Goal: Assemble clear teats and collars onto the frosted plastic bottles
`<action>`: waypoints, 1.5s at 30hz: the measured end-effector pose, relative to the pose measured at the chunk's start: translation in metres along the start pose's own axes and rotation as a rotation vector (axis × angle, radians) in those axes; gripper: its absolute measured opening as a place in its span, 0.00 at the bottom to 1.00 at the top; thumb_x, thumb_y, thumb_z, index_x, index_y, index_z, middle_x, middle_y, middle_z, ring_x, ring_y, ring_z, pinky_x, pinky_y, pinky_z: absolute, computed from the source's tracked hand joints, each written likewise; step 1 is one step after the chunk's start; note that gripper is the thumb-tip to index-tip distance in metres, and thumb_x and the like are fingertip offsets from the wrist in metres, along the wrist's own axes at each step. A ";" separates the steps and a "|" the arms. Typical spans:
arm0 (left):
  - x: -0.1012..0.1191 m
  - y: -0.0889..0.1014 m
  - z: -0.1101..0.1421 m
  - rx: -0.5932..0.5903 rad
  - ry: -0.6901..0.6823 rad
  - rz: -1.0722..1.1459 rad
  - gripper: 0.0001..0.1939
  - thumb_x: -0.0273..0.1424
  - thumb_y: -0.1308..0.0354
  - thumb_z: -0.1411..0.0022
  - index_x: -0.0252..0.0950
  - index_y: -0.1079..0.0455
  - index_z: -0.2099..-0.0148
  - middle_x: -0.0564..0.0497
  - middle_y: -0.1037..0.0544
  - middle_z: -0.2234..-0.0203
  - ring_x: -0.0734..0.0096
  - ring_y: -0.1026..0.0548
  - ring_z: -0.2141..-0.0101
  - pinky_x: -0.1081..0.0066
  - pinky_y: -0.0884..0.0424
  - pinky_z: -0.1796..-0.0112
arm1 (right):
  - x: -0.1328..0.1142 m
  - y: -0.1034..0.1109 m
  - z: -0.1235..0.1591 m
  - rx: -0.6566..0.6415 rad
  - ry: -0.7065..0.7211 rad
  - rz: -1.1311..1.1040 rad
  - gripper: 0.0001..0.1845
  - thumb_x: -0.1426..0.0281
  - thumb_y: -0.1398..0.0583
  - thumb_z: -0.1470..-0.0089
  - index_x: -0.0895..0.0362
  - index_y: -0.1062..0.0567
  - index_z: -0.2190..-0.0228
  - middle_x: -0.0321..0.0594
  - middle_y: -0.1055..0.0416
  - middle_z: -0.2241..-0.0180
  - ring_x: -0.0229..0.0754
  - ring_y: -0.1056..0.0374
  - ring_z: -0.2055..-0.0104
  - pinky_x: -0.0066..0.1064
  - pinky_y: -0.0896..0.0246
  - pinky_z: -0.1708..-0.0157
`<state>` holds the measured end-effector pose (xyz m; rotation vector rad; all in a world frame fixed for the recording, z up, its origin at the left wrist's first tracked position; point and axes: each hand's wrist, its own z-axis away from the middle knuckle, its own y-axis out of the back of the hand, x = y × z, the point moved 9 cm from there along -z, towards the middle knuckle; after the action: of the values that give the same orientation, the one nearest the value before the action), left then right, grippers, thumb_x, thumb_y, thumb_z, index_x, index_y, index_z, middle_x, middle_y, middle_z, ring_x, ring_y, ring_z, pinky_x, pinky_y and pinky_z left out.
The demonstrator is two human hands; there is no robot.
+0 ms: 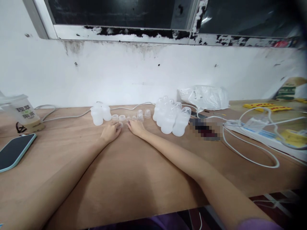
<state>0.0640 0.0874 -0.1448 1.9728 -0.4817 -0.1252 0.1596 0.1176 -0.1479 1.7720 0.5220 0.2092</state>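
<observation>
My left hand (111,131) rests on the table with its fingers curled in beside a small clear piece; what they hold, if anything, is too small to make out. Just behind it sit white screw rings (122,118). Facing it, my right hand (136,127) has its fingers bent down at small clear pieces that look like bottle nipples (133,118), and its grip is partly hidden. Clear dome caps (147,113) stand behind this hand. To the right is a group of white baby bottles with clear caps (179,123). White bottle bodies without caps (98,115) stand to the left.
A drink cup (26,115) and a phone (16,151) are at the left. A plastic bag (205,97) lies against the wall. At the right are a power strip (266,134), looping white cables (251,164) and a blurred-out dark item (206,129). The table's front edge is near me.
</observation>
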 end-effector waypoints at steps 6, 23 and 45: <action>0.033 0.014 0.026 0.009 -0.081 0.166 0.14 0.38 0.54 0.46 0.38 0.37 0.59 0.48 0.30 0.64 0.65 0.32 0.62 0.69 0.37 0.63 | -0.005 0.011 0.056 0.002 0.151 -0.038 0.18 0.60 0.57 0.45 0.58 0.35 0.62 0.44 0.30 0.66 0.43 0.34 0.64 0.29 0.46 0.68; 0.022 0.016 0.029 0.029 0.057 0.877 0.25 0.36 0.47 0.50 0.32 0.44 0.50 0.45 0.31 0.61 0.68 0.31 0.61 0.67 0.35 0.59 | 0.015 0.028 0.077 0.064 0.066 -0.670 0.17 0.62 0.52 0.48 0.54 0.36 0.57 0.38 0.32 0.65 0.34 0.36 0.72 0.26 0.42 0.71; 0.017 0.004 0.027 -0.021 0.121 1.128 0.21 0.31 0.41 0.55 0.32 0.40 0.57 0.45 0.34 0.56 0.66 0.33 0.59 0.65 0.35 0.60 | 0.038 0.036 0.073 0.347 -0.023 -1.037 0.18 0.70 0.43 0.58 0.58 0.32 0.61 0.37 0.39 0.73 0.34 0.41 0.73 0.22 0.43 0.81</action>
<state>0.0700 0.0569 -0.1511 1.4229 -1.4074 0.6847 0.2315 0.0648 -0.1382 1.5982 1.4383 -0.6563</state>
